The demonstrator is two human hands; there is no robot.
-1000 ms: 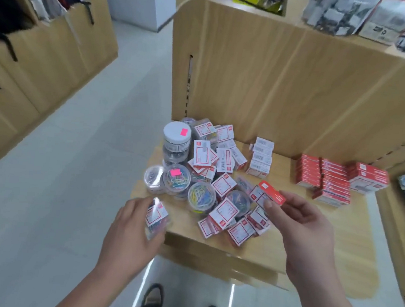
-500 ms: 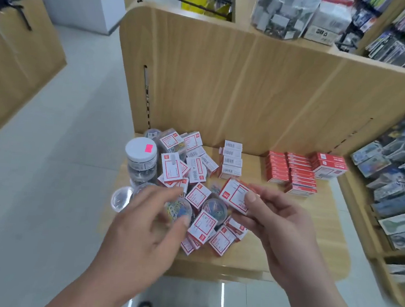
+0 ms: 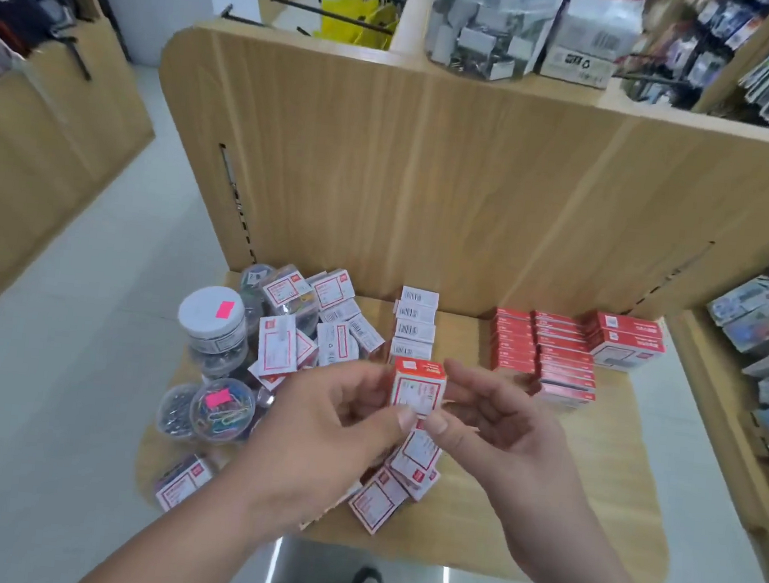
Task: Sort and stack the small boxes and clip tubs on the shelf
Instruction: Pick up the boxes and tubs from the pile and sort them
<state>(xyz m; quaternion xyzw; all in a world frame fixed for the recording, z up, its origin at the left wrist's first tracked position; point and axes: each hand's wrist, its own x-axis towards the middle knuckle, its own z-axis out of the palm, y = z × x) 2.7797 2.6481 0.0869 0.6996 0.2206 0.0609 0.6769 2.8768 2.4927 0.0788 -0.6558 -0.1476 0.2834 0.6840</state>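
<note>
Both hands pinch one small red-and-white box (image 3: 417,391) just in front of the white barcode stack (image 3: 414,322), lifted clear of the shelf (image 3: 588,499). The left hand (image 3: 327,431) sets its thumb at the box's lower left corner, fingers curled at that side. The right hand (image 3: 504,439) mirrors it at the lower right corner, its other fingers loosely bent. The step in hand looks like reading the box to decide which group it joins. To do that well, keep the printed face turned to the eye and hold it by the edges so no finger hides the label. Match colour and print before setting it down. Its red end suggests the red rows (image 3: 541,353) right of the white stack, rather than the loose pile (image 3: 304,326) or the clip tubs (image 3: 221,409) to the stack's left. Seat it flush on its neighbours so the column does not lean. The box stands on end, its long axis running from the thumbs up toward the white stack, with the red end uppermost and the label facing the camera
</note>
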